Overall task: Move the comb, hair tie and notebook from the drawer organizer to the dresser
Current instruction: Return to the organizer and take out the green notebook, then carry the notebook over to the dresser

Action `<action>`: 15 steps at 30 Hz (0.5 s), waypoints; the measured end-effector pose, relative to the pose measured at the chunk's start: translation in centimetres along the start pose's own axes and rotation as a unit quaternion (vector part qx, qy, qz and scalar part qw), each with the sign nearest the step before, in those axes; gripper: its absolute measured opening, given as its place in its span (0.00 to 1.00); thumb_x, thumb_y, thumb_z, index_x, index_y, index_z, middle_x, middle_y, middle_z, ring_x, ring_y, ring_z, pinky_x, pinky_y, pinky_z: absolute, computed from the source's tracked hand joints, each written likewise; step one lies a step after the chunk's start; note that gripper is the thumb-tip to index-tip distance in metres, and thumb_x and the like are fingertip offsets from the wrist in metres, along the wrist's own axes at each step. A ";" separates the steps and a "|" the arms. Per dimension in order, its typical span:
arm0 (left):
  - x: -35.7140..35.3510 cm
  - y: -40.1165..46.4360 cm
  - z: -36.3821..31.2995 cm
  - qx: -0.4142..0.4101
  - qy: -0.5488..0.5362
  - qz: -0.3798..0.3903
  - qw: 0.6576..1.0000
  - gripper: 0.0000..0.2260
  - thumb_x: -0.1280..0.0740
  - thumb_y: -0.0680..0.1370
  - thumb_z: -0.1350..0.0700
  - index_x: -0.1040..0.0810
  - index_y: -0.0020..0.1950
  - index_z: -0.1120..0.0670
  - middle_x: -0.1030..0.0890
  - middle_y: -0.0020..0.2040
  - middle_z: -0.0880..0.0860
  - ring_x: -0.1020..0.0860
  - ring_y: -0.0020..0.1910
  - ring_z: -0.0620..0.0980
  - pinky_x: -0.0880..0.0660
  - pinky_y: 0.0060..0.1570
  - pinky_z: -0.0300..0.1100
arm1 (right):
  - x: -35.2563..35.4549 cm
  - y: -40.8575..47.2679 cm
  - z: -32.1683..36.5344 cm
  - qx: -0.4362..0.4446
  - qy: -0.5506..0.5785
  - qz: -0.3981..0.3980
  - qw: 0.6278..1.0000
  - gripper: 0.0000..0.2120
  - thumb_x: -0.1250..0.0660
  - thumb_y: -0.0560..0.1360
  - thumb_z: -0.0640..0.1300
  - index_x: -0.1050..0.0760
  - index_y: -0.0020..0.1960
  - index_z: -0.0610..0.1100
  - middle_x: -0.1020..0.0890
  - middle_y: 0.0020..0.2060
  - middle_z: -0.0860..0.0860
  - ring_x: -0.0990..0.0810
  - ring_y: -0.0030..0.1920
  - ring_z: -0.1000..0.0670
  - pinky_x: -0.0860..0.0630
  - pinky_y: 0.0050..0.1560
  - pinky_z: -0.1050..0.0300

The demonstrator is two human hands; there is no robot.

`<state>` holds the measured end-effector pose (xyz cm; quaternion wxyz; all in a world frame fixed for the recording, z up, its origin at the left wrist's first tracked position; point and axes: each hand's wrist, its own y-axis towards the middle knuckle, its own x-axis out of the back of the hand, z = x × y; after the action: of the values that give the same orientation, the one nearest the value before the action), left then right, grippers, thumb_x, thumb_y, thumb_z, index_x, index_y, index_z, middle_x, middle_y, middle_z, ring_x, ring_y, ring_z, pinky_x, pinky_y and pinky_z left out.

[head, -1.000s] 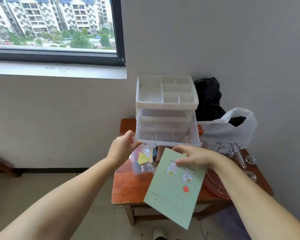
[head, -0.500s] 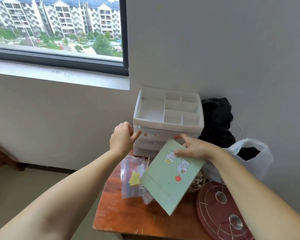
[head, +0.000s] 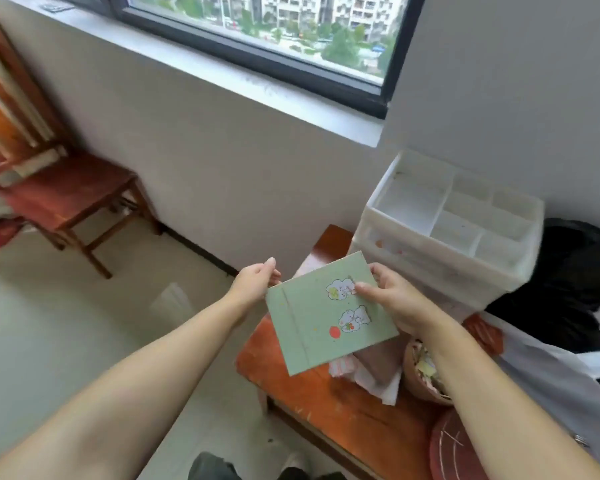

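Holding the green notebook [head: 328, 317] between them, both hands keep it lifted in the air above the left end of the orange worktop [head: 329, 407]. The right hand [head: 390, 301] grips the notebook's right side, thumb pressed on the cover beside a white sticker and the fingers tucked underneath. The left hand [head: 253, 282] pinches the notebook's upper left corner, its fingers hidden behind the cover. The notebook is tilted, its spine side facing left, and two white cartoon stickers and a red dot show on the front. Behind the right hand, near the worktop's back edge against the wall, stands the white drawer organizer [head: 454, 230]; its top tray is split into open compartments, and its drawers look closed. Under the notebook, some crumpled paper and plastic [head: 368, 372] lies on the worktop, and a round basket [head: 421, 375] sits just beside it, partly hidden by the right forearm. A black bag [head: 575, 275] rests to the right of the organizer. A wooden chair [head: 73, 199] stands on the floor to the left, well apart from the worktop.
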<state>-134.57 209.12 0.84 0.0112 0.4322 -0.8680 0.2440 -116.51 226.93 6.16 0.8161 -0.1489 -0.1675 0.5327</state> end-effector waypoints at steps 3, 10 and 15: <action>6.4 -4.0 4.4 0.130 -0.227 -0.037 0.964 0.20 0.46 0.79 0.43 0.24 0.47 0.57 0.18 0.44 0.56 0.20 0.42 0.52 0.23 0.40 0.43 | -7.4 3.0 0.3 0.001 0.011 -0.004 1.000 0.06 0.39 0.77 0.38 0.29 0.54 0.44 0.20 0.55 0.41 0.19 0.51 0.41 0.24 0.56 0.37; 16.2 -15.9 12.4 0.115 -0.410 -0.106 0.898 0.09 0.40 0.79 0.52 0.25 0.55 0.54 0.17 0.47 0.55 0.17 0.39 0.50 0.24 0.51 0.46 | -28.3 1.6 -0.6 -0.064 0.171 0.157 0.971 0.12 0.41 0.75 0.31 0.23 0.51 0.44 0.15 0.43 0.48 0.15 0.39 0.50 0.19 0.36 0.53; 25.0 -24.7 18.1 0.070 -0.503 -0.228 0.831 0.06 0.40 0.79 0.59 0.25 0.54 0.53 0.15 0.42 0.51 0.17 0.38 0.48 0.20 0.41 0.44 | -40.9 -2.7 -1.1 -0.123 0.088 0.329 0.932 0.12 0.35 0.73 0.36 0.24 0.55 0.45 0.14 0.44 0.52 0.15 0.41 0.53 0.18 0.45 0.55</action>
<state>-128.11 170.13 0.91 -0.4019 0.6807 -0.6109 0.0435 -129.21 188.19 1.58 0.5818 -0.3407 -0.1010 0.7316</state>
